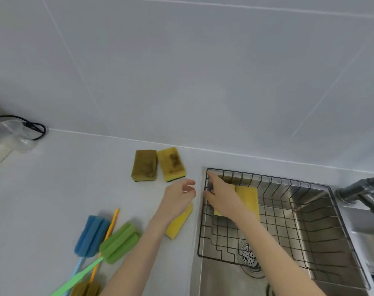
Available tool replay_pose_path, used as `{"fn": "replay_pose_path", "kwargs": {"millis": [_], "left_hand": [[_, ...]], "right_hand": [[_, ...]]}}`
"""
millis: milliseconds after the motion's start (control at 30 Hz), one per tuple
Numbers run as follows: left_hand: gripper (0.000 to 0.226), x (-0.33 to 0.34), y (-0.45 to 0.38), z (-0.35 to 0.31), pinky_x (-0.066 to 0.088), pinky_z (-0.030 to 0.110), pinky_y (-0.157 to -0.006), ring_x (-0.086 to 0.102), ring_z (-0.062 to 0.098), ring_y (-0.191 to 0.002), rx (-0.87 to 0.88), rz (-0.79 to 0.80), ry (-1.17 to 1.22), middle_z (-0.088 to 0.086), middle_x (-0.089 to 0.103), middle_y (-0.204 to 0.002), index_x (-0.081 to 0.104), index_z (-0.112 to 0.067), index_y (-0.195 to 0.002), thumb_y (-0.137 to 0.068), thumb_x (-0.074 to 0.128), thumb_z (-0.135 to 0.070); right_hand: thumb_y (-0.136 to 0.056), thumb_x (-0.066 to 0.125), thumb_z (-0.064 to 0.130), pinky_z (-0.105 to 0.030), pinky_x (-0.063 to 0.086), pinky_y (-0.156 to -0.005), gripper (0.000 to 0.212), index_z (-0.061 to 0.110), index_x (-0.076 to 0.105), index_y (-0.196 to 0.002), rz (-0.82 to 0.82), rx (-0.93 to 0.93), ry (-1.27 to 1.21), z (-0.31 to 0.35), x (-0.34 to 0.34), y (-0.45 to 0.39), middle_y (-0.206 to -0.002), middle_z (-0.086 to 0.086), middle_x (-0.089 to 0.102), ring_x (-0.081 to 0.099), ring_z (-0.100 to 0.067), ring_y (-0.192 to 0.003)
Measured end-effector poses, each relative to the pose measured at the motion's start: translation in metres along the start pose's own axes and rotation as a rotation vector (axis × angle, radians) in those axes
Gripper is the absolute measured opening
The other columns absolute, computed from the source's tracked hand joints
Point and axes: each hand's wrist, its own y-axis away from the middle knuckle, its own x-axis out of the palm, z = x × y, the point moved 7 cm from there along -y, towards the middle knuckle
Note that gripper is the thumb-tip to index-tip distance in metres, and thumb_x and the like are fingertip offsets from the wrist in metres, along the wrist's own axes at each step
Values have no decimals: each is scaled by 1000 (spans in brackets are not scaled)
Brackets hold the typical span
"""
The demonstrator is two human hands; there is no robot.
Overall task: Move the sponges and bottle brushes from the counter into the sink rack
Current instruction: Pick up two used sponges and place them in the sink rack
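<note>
A black wire rack point(310, 212) sits inside the steel sink. A yellow sponge point(248, 197) lies in the rack's near-left corner, and my right hand point(221, 196) rests on it with fingers spread against the rack's left wall. My left hand point(178, 198) hovers open over the counter, above another yellow sponge point(179, 224) beside the sink edge. Two stained sponges, one brownish point(144, 165) and one yellow point(171, 164), lie further back. A blue bottle brush point(91, 236), a green one point(119, 242) and an orange-handled one point(111, 225) lie at the left front.
A grey faucet point(361, 190) stands at the right of the sink point(220, 278). The drain strainer point(249, 256) shows under the rack. A clear plastic container point(8, 133) with a black cable sits at the far left by the tiled wall.
</note>
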Motion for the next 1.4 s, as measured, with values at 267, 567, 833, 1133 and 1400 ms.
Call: {"fn": "replay_pose_path", "kwargs": {"millis": [267,567,833,1133,1400], "left_hand": [[48,-104,-24,18,35,27,-95,47,27,-119,151,-307,-257,13,51,-131,50,-13,-125,-81,67,-15],[65,-100,-51,73,33,44,-108,18,34,-139,-24,-324,-443,19,19,-151,33,-20,-137,-81,66,-30],[48,-103,-55,84,46,43,-99,45,31,-125,-67,-422,-319,13,36,-143,52,-16,-122,-78,69,-22],[45,-103,-59,80,46,37,-91,52,31,-114,-83,-520,-254,13,48,-131,57,-10,-113,-72,73,-16],[44,-103,-49,71,42,31,-92,54,28,-108,-50,-535,-212,14,47,-126,61,-10,-111,-71,77,-15]], "right_hand": [[-90,54,21,-43,39,-102,64,24,18,-143,-75,-146,-24,68,27,-53,-144,-13,34,38,-32,-127],[-86,61,32,-44,27,-113,68,25,22,-141,-73,-40,-5,63,68,-83,-154,-16,10,15,-33,-140],[-83,64,27,-39,43,-100,52,20,42,-130,-185,-43,-40,58,68,-89,-143,-11,33,39,-30,-126],[-79,68,20,-34,43,-98,49,19,52,-125,-218,-1,-161,51,68,-91,-137,-8,38,46,-26,-119],[-78,71,21,-23,41,-90,47,20,54,-122,-249,35,-238,44,57,-91,-129,-8,43,52,-18,-102]]}}
